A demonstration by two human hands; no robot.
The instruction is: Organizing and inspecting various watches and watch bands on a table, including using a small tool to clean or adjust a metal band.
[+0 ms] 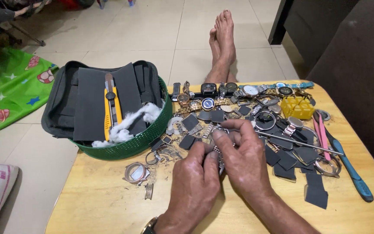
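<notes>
Both hands meet over the middle of the wooden tabletop, each grip closed on the same small metal watch band piece: the left hand pinches it from below with thumb and fingers, the right hand curls over it from above. Just beyond lie loose dark pads, a watch case to the left, and a row of wristwatches along the far edge. A green basket holding a yellow utility knife sits at the left corner.
</notes>
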